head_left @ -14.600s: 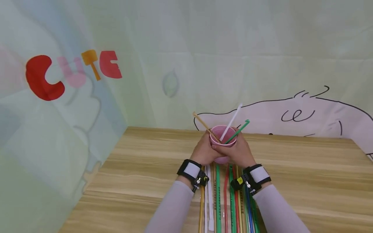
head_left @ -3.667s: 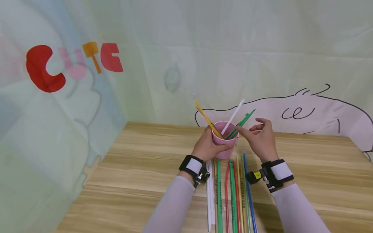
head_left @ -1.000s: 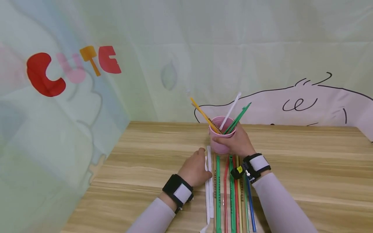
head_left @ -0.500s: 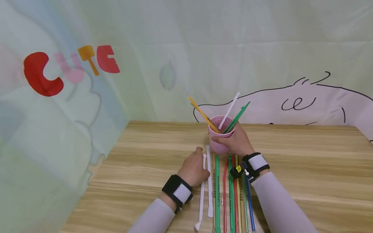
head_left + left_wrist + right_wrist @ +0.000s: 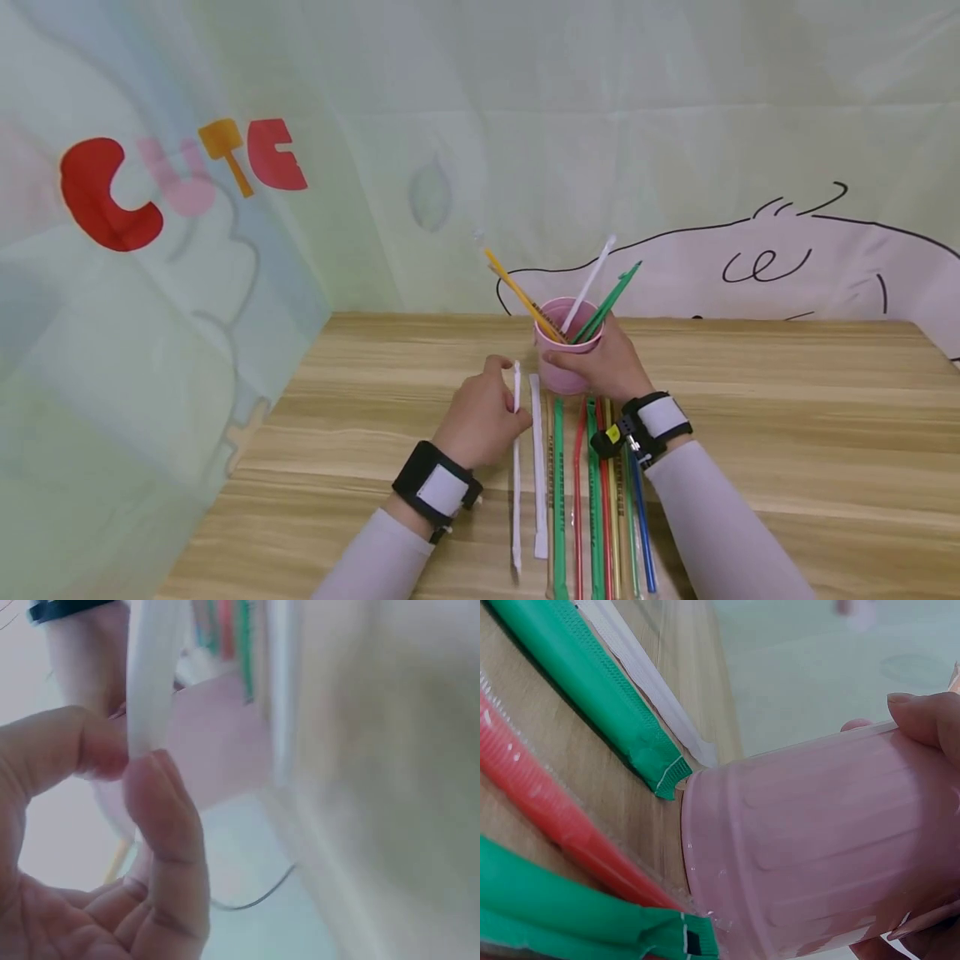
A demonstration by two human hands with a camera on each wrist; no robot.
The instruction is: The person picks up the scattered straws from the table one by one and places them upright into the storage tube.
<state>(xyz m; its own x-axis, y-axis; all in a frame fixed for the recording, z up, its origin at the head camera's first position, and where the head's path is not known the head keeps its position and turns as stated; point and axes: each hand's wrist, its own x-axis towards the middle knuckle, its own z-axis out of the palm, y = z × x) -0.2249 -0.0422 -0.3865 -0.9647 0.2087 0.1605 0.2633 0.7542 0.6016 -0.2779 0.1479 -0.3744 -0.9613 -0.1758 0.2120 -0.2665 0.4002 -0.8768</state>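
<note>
My left hand (image 5: 480, 417) pinches a white paper-wrapped straw (image 5: 517, 492) between thumb and finger, left of the row. In the left wrist view the same straw (image 5: 152, 679) fills the gap between thumb and fingertip. My right hand (image 5: 606, 362) grips a pink cup (image 5: 558, 375) around its right side, thumb across the front below the rim. Standing in the cup are a yellow straw (image 5: 513, 287), a white straw (image 5: 592, 279), green straws (image 5: 611, 302) and a brown-printed one. Ribbed sides of the pink cup (image 5: 825, 832) show closely in the right wrist view.
Nearest the left hand lies another white wrapped straw (image 5: 538, 492). To its right run green straws (image 5: 559, 500), red straws (image 5: 578, 500), yellowish ones and a blue straw (image 5: 643, 525). A printed cloth (image 5: 412, 167) stands behind the wooden table (image 5: 787, 450).
Earlier both hands held the cup; the right now holds it alone. More straws stand in it. Over the last second my left hand drew a white straw leftward from the row and raised its far end.
</note>
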